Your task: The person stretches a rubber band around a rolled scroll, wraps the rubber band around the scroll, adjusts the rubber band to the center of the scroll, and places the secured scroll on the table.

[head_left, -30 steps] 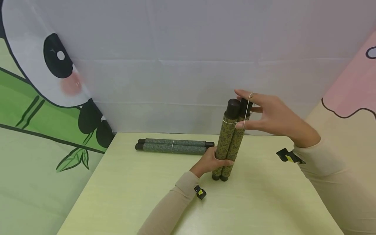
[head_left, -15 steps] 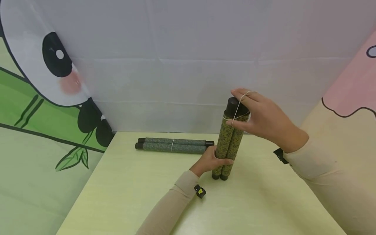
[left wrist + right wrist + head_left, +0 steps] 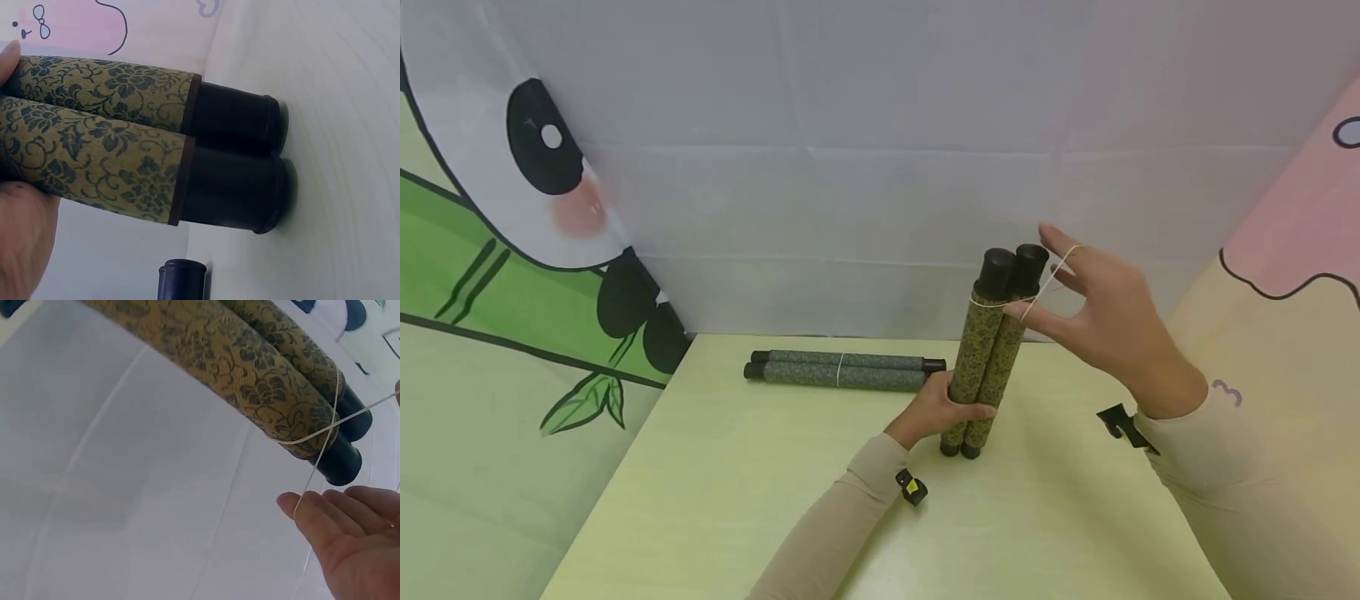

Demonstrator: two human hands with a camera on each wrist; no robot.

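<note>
Two hanging scrolls (image 3: 973,354) in olive flowered cloth with black end knobs stand side by side on the table, tilted slightly right. My left hand (image 3: 936,408) grips both low down, its thumb across the front. In the left wrist view the scrolls' lower knobs (image 3: 234,187) meet the table. A thin pale rubber band (image 3: 322,440) goes round both scrolls near the top and crosses itself. Its stretched loop runs over the spread, fairly straight thumb and fingers of my right hand (image 3: 1108,312), just right of the upper knobs.
Another pair of scrolls (image 3: 842,377), grey-green and banded in the middle, lies behind on the pale yellow table (image 3: 722,475). A white cloth backdrop (image 3: 850,208) rises at the table's far edge, with printed cartoon cloths on both sides.
My right hand went left over the scroll tops, then drew back right, leaving both top knobs uncovered with the band stretched rightward. The left hand and the scrolls have barely moved.
</note>
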